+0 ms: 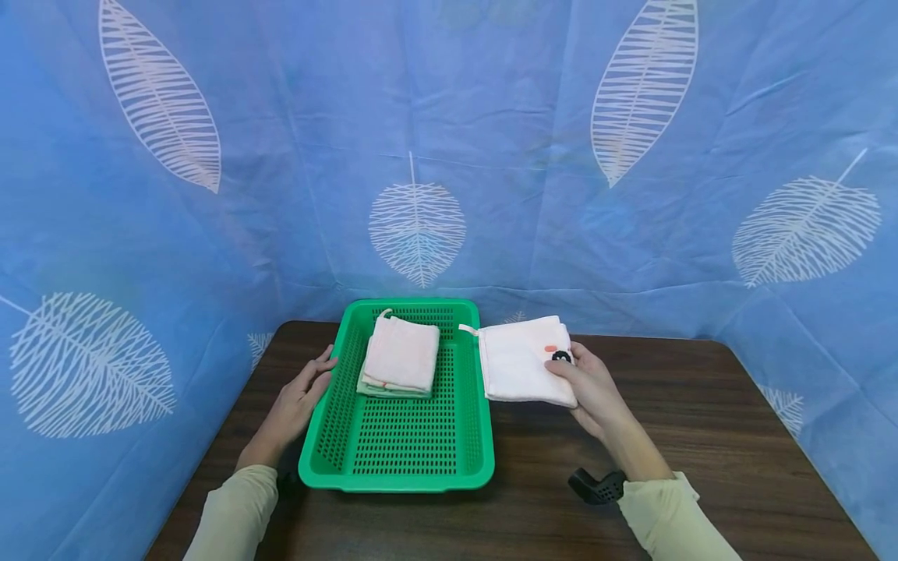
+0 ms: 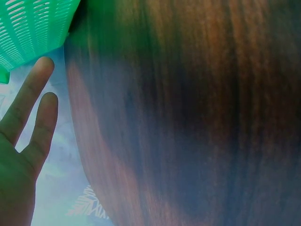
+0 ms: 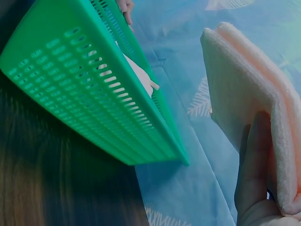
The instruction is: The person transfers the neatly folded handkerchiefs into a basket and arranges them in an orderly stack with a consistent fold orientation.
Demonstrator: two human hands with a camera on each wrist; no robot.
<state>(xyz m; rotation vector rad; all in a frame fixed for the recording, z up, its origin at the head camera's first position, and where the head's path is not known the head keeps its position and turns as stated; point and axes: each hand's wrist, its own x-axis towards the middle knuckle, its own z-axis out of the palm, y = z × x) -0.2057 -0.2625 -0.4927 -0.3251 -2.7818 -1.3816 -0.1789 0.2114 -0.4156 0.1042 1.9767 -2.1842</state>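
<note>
A folded white towel [image 1: 522,362] with a hanging loop and a small dark embroidered face is pinched in my right hand [image 1: 596,389], thumb on top and fingers beneath. It is held just right of a green plastic basket [image 1: 396,481]. In the right wrist view the folded towel [image 3: 240,84] shows its thick layered edge, raised off the table. Inside the basket, toward the back, lies a small stack of folded towels [image 1: 403,351], pale pink on top with a greenish one below. My left hand [image 1: 298,401] rests its fingers against the basket's left rim.
The basket stands on a dark brown wooden table [image 1: 673,421]. A blue curtain [image 1: 519,140] with white leaf prints hangs behind the table and along both sides. A black strap device [image 1: 596,487] sits at my right wrist.
</note>
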